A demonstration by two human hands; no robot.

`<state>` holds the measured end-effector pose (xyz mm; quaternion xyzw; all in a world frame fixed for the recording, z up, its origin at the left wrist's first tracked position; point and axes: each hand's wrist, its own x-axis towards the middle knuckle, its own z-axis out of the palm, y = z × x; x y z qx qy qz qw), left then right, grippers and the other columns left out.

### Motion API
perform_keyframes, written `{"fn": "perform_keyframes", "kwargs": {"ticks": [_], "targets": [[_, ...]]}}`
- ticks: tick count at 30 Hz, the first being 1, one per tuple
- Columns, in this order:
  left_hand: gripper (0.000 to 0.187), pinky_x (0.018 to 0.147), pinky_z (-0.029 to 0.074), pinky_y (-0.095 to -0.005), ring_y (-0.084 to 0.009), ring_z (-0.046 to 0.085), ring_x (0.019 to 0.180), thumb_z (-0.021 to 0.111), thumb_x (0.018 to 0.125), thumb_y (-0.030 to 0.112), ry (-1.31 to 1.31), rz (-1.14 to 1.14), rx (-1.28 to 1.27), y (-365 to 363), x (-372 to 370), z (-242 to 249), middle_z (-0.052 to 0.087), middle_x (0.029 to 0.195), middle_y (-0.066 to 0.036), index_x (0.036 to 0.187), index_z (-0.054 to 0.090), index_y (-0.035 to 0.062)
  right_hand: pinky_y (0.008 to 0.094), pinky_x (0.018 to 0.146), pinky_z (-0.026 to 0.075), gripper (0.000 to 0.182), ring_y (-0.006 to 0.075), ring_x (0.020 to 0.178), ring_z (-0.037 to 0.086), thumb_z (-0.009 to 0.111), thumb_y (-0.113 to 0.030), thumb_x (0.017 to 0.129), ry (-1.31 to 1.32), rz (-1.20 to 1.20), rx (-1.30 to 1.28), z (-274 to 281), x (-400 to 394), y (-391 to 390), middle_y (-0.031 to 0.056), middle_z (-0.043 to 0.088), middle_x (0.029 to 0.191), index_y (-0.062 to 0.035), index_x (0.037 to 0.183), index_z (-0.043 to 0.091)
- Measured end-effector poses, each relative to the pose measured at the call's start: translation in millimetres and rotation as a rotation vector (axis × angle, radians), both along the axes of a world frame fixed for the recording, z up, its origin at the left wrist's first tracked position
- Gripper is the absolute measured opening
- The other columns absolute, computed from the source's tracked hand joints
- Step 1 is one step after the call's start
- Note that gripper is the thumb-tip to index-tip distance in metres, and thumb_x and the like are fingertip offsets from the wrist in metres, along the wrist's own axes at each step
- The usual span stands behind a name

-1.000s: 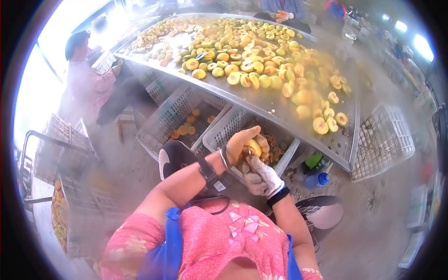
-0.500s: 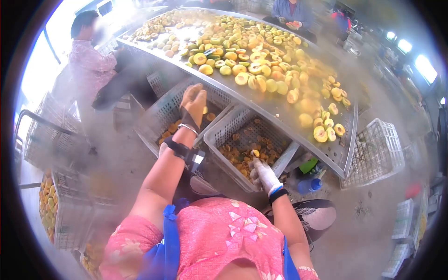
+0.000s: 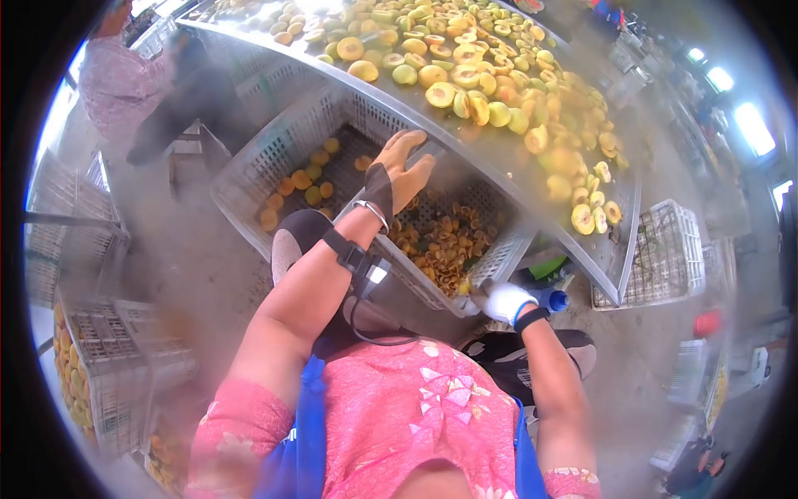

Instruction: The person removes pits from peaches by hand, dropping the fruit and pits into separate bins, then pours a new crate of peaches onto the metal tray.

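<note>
My left hand, in a tan glove with a dark cuff, is above the near edges of two crates with its fingers spread and nothing in them. Beneath it, the left crate holds several yellow-orange fruit halves. The right crate holds a heap of small orange-brown fruit pieces. At that crate's near right corner, my right hand, in a white glove, has its fingers closed. What they grip is too blurred to name. A yellow fruit piece shows just beyond the fingertips.
A metal-edged table spreads above the crates, covered with halved yellow fruit. An upright crate stands on the right. A blue bottle is beside my right hand. Fruit-filled crates stand left; a seated person is behind.
My left hand has moved right, from over the left crate towards the right one, and its fingers have spread. My right hand has shifted right to the crate's corner. The view has tilted down.
</note>
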<state>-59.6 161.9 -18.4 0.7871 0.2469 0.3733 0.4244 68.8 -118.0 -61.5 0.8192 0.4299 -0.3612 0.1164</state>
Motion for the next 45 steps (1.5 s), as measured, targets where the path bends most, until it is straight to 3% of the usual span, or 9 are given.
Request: {"fn": "perform_keyframes", "kwargs": {"ticks": [3, 9, 15, 19, 25, 26, 31, 37, 45], "targets": [[0.045, 0.105, 0.042, -0.0348, -0.0305, 0.058, 0.121, 0.063, 0.091, 0.027, -0.005, -0.015, -0.072, -1.2, -1.5, 5.3, 0.058, 0.134, -0.018, 0.127, 0.058, 0.0003, 0.0490, 0.092, 0.048, 0.054, 0.0474, 0.105, 0.062, 0.047, -0.047, 0.097, -0.094, 0.241, 0.418, -25.1, 19.0, -12.1, 0.0338, 0.064, 0.109, 0.0009, 0.120, 0.056], [0.052, 0.106, 0.042, -0.0369, -0.0319, 0.056, 0.124, 0.064, 0.090, 0.032, 0.055, -0.022, -0.113, 0.0, 9.2, 2.0, 0.057, 0.135, -0.020, 0.131, 0.055, 0.0003, 0.0513, 0.088, 0.049, 0.051, 0.0487, 0.101, 0.062, 0.049, -0.046, 0.096, 0.048, -0.267, 0.264, -2.7, 1.9, 20.2, 0.0331, 0.065, 0.104, -0.0039, 0.124, 0.053], [0.051, 0.100, 0.045, -0.0340, -0.0258, 0.058, 0.117, 0.067, 0.091, 0.028, -0.045, -0.028, -0.188, -3.0, 12.0, 3.3, 0.062, 0.124, -0.017, 0.131, 0.054, -0.0002, 0.0483, 0.080, 0.053, 0.042, 0.0424, 0.093, 0.067, 0.060, -0.038, 0.092, -0.291, -0.090, 0.561, 61.0, 5.3, -2.2, 0.0249, 0.069, 0.096, -0.0021, 0.114, 0.060], [0.044, 0.074, 0.051, -0.0288, -0.0115, 0.058, 0.084, 0.068, 0.092, 0.020, -0.392, -0.173, -0.648, -6.1, 25.0, -9.6, 0.063, 0.111, -0.006, 0.130, 0.056, 0.0003, 0.0420, 0.081, 0.054, 0.032, 0.0370, 0.094, 0.069, 0.064, -0.026, 0.092, -0.325, -0.413, 0.766, 134.2, -3.7, -71.2, 0.0214, 0.071, 0.097, -0.0025, 0.113, 0.062], [0.043, 0.098, 0.043, -0.0267, -0.0158, 0.054, 0.117, 0.061, 0.096, 0.010, -0.474, -0.251, -0.720, 7.5, 17.8, -18.0, 0.056, 0.132, -0.009, 0.136, 0.051, -0.0007, 0.0326, 0.067, 0.055, 0.028, 0.0180, 0.080, 0.068, 0.062, -0.026, 0.096, -0.155, -1.089, 0.988, 146.7, -7.7, -181.3, 0.0100, 0.070, 0.091, -0.0031, 0.113, 0.063], [0.043, 0.101, 0.042, -0.0281, -0.0173, 0.053, 0.120, 0.060, 0.095, 0.008, -0.457, -0.217, -0.709, 9.8, 13.2, -15.8, 0.056, 0.133, -0.010, 0.136, 0.051, -0.0008, 0.0280, 0.060, 0.052, 0.029, 0.0106, 0.074, 0.064, 0.061, -0.026, 0.096, -0.079, -1.181, 1.071, 135.3, -0.8, -198.7, 0.0054, 0.068, 0.089, -0.0042, 0.115, 0.063], [0.042, 0.097, 0.045, -0.0244, -0.0102, 0.056, 0.112, 0.061, 0.096, 0.013, -0.372, -0.099, -0.673, 8.6, -4.1, -12.4, 0.059, 0.126, -0.003, 0.135, 0.054, 0.0011, 0.0329, 0.063, 0.055, 0.034, 0.0184, 0.071, 0.068, 0.064, -0.027, 0.093, -0.376, -1.200, 0.969, 68.4, 15.2, -228.3, 0.0114, 0.070, 0.093, -0.0021, 0.115, 0.063], [0.052, 0.113, 0.033, -0.0342, -0.0260, 0.042, 0.137, 0.059, 0.095, 0.013, -0.180, -0.060, -0.621, -1.3, -11.0, -15.6, 0.046, 0.146, -0.016, 0.142, 0.045, -0.0031, 0.0405, 0.091, 0.052, 0.064, 0.0374, 0.105, 0.067, 0.074, -0.042, 0.079, -0.483, -1.327, 0.776, -87.4, 47.8, -244.9, 0.0242, 0.070, 0.107, 0.0036, 0.122, 0.058], [0.048, 0.107, 0.040, -0.0337, -0.0240, 0.051, 0.126, 0.062, 0.093, 0.011, -0.090, -0.117, -0.547, 10.5, 10.7, -97.5, 0.055, 0.136, -0.015, 0.137, 0.049, -0.0031, 0.0398, 0.104, 0.045, 0.088, 0.0380, 0.123, 0.055, 0.082, -0.044, 0.067, -0.521, -1.484, 0.756, -198.3, 68.0, -222.4, 0.0254, 0.058, 0.130, 0.0002, 0.136, 0.049]]}}
